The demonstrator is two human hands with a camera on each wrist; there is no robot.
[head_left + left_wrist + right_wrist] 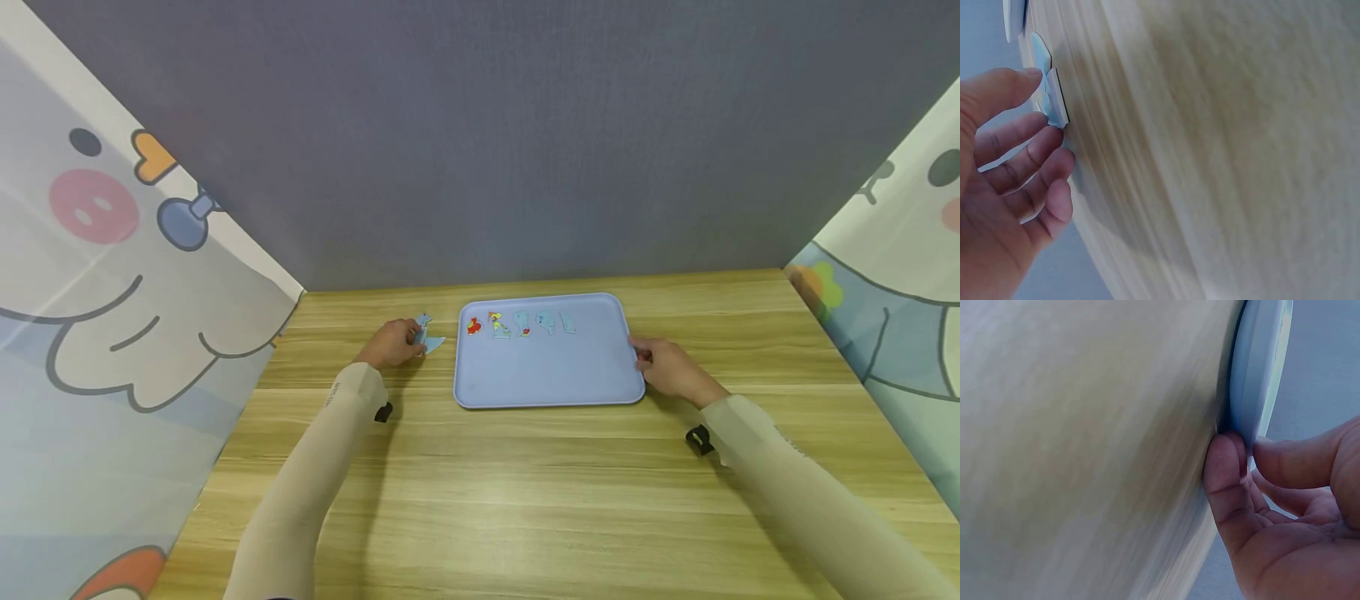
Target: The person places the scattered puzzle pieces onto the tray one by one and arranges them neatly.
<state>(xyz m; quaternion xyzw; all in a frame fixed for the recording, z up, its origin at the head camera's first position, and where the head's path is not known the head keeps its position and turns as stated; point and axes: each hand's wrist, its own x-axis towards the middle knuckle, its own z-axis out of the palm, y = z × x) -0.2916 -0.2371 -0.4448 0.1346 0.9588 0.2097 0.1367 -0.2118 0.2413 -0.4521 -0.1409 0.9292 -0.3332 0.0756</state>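
Left of the tray, my left hand [397, 342] holds light-blue flat puzzle pieces [433, 343] at the tabletop. In the left wrist view, its thumb and index finger lie on either side of these pieces [1056, 100], which overlap; the other fingers curl loosely. My right hand [669, 367] pinches the right rim of a pale blue-lilac tray [551, 379]. The right wrist view shows the thumb at the top of the tray's edge [1257, 381] and a fingertip under it. Along the tray's far left part sit a red piece [474, 326] and several printed light-blue pieces [546, 322] in a row.
The wooden table [525, 492] ends at a grey fabric partition [540, 142] behind the tray. Cartoon-printed panels stand at the left [112, 275] and right [900, 292]. Black wrist-camera mounts [700, 440] hang under the sleeves.
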